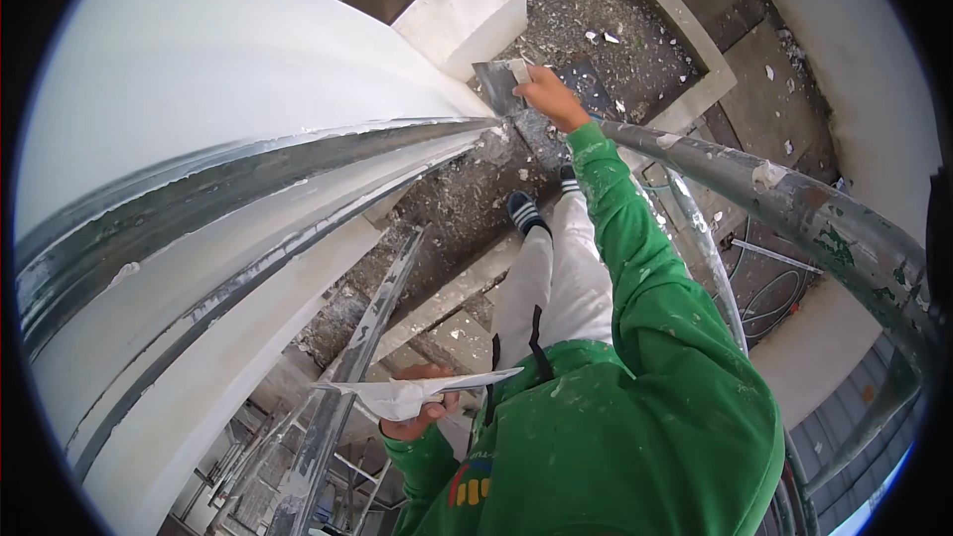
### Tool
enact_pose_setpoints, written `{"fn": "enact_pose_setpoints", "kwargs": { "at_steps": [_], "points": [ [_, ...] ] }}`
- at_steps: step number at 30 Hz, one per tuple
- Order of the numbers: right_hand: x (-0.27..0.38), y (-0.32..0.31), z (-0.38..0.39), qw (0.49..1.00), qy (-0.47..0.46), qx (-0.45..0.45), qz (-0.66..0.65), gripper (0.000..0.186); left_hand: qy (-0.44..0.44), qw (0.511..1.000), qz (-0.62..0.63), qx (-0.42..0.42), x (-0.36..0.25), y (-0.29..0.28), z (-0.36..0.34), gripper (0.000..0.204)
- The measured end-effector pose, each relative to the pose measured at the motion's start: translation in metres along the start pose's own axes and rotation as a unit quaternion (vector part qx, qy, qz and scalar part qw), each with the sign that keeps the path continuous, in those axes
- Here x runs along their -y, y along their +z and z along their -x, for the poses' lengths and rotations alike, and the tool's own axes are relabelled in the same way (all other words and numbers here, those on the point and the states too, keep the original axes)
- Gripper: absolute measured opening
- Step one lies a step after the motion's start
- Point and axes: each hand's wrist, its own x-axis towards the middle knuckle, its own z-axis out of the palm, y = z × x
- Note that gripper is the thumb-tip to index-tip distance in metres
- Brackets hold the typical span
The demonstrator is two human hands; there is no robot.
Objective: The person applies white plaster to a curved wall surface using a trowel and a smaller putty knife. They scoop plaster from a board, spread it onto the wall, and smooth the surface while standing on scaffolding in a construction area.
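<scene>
Stretched out ahead, my right hand is closed on a wide putty knife with a grey blade. The blade is close to the end of the white wall; whether it touches I cannot tell. Low in front of my body, my left hand grips a flat trowel from below. White putty clings to that trowel, which shows nearly edge-on. Its handle is mostly hidden by fingers and plate. White spatters dot my green sleeves.
A paint-worn metal rail curves along my right. Grooved ledges run along the wall at left, with a metal bar slanting below. Far beneath my feet lies ground strewn with white debris. A hose coils at the right.
</scene>
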Motion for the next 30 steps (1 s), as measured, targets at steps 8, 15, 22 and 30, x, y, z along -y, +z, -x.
{"fn": "enact_pose_setpoints", "kwargs": {
  "at_steps": [8, 15, 22, 30],
  "points": [
    [0.003, 0.054, -0.086, 0.967, 0.191, 0.157, -0.058, 0.046, -0.118, 0.987, -0.044, -0.102, 0.018, 0.018, 0.023, 0.042],
    [0.043, 0.065, -0.078, 0.964, 0.182, 0.187, -0.046, 0.053, -0.128, 0.986, -0.049, -0.100, 0.018, 0.026, 0.039, 0.042],
    [0.192, 0.030, -0.019, 0.972, 0.099, 0.211, -0.039, 0.054, -0.086, 0.991, -0.064, -0.081, 0.011, 0.026, 0.040, 0.055],
    [0.331, -0.001, 0.033, 0.979, -0.025, 0.202, -0.004, 0.055, -0.035, 0.997, -0.062, -0.011, -0.012, 0.030, 0.039, 0.055]
  ]
}}
